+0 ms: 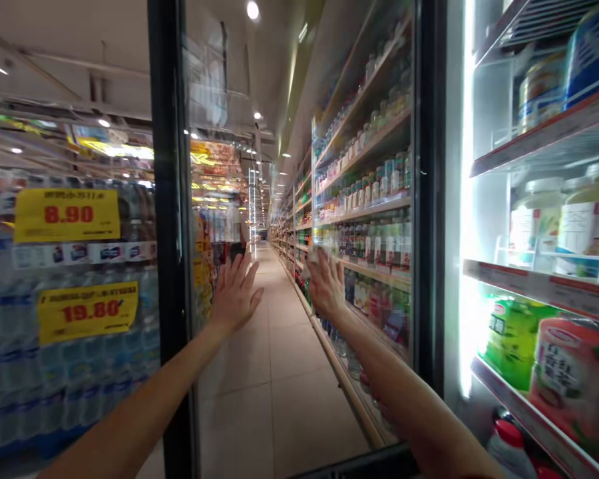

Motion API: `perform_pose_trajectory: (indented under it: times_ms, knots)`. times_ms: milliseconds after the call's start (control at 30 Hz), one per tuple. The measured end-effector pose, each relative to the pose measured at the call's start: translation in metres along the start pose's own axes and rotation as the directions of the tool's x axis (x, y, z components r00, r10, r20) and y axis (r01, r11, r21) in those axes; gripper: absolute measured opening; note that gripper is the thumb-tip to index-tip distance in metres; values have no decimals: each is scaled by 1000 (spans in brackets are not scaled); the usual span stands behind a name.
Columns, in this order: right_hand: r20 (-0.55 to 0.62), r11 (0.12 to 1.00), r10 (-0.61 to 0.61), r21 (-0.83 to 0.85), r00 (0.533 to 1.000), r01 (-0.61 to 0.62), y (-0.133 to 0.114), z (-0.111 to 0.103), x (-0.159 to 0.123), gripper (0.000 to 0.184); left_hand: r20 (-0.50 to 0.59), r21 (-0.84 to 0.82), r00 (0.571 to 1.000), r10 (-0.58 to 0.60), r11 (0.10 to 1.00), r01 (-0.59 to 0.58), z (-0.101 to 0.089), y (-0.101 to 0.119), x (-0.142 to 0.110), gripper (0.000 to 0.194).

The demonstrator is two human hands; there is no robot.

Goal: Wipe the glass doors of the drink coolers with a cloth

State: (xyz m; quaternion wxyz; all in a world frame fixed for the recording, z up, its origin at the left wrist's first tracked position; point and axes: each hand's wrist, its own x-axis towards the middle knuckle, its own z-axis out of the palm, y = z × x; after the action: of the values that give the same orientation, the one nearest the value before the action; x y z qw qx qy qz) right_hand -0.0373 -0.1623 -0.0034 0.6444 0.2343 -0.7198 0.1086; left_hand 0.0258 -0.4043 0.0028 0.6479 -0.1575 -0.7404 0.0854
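A glass fridge door [289, 166] in a black frame [168, 199] stands open in front of me, and the shop aisle shows through it. My left hand [235, 289] lies flat against the glass near the left frame, fingers spread and holding nothing. My right hand [325, 287] presses a small white cloth [310, 258] against the glass a little to the right, at the same height. Both forearms reach up from the bottom of the view.
The lit fridge interior at the right has shelves [539, 283] with jars and green and red bottles [514, 339]. Stacked water bottle packs with yellow price signs [66, 214] stand at the left. A long tiled aisle [279, 372] with drink shelves runs ahead.
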Motion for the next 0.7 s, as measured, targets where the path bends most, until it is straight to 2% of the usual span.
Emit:
perform_pose_trajectory:
  times_ms: [33, 67, 100, 133, 167, 200, 233, 267, 300, 333, 400, 433, 467, 500, 533, 567, 600, 633, 667, 700]
  knots:
    - [34, 996, -94, 8, 995, 94, -3, 0, -1, 43, -4, 4, 1000, -14, 1000, 14, -2, -3, 2, 60]
    - [36, 993, -116, 4, 993, 116, 1, -2, -2, 42, -8, 7, 999, -34, 999, 34, -4, -6, 4, 59]
    - [4, 998, -57, -11, 998, 58, 11, -5, -1, 41, -13, 8, 998, -56, 998, 56, -7, -10, 5, 59]
    - [-60, 997, 73, -28, 996, -75, 26, -9, 2, 42, -17, 6, 997, -77, 997, 77, -10, -14, 6, 58]
    - [-144, 967, 247, -32, 958, -254, 40, -12, 8, 44, -19, 1, 995, -93, 996, 93, -13, -18, 6, 58]
    - [-224, 903, 416, -14, 881, -430, 52, -15, 16, 46, -16, -6, 995, -100, 995, 100, -15, -21, 7, 58]
    - [-278, 832, 536, 15, 797, -555, 58, -17, 25, 47, -14, -13, 995, -101, 995, 100, -18, -23, 7, 58]
    - [-298, 789, 594, 38, 747, -613, 57, -17, 33, 48, -14, -19, 995, -100, 995, 100, -19, -24, 8, 58]
    - [-287, 793, 593, 45, 752, -608, 47, -16, 40, 48, -14, -23, 995, -101, 995, 101, -21, -25, 8, 59]
    - [-253, 839, 534, 39, 807, -543, 31, -13, 46, 47, -16, -28, 994, -106, 994, 105, -22, -24, 9, 59]
    - [-128, 963, 270, 23, 954, -269, -14, -5, 51, 47, -36, -37, 992, -121, 992, 120, -24, -24, 10, 59]
    - [-60, 995, 97, 32, 993, -95, -35, -1, 51, 46, -50, -42, 991, -123, 992, 121, -26, -24, 11, 59]
    - [5, 995, -84, 53, 996, 84, -52, 3, 50, 46, -58, -46, 991, -119, 992, 116, -29, -25, 11, 59]
    - [50, 971, -229, 78, 972, 225, -63, 5, 50, 45, -64, -47, 992, -112, 993, 109, -32, -28, 12, 60]
    - [66, 950, -306, 92, 950, 299, -66, 5, 52, 44, -72, -42, 992, -106, 994, 103, -36, -32, 12, 60]
    - [54, 951, -301, 90, 952, 295, -62, 4, 55, 43, -84, -34, 991, -101, 995, 99, -41, -37, 12, 60]
    - [14, 975, -212, 75, 977, 210, -54, 3, 61, 43, -95, -25, 991, -98, 995, 96, -47, -42, 11, 60]
    - [-45, 996, -56, 61, 997, 59, -44, 0, 68, 43, -104, -19, 990, -100, 995, 98, -52, -48, 10, 60]
    - [-114, 991, 125, 61, 986, -118, -35, -2, 78, 44, -117, -16, 988, -104, 995, 103, -57, -53, 10, 60]
    - [-172, 962, 272, 76, 947, -262, -31, -4, 87, 44, -127, -19, 986, -109, 994, 108, -61, -57, 9, 61]
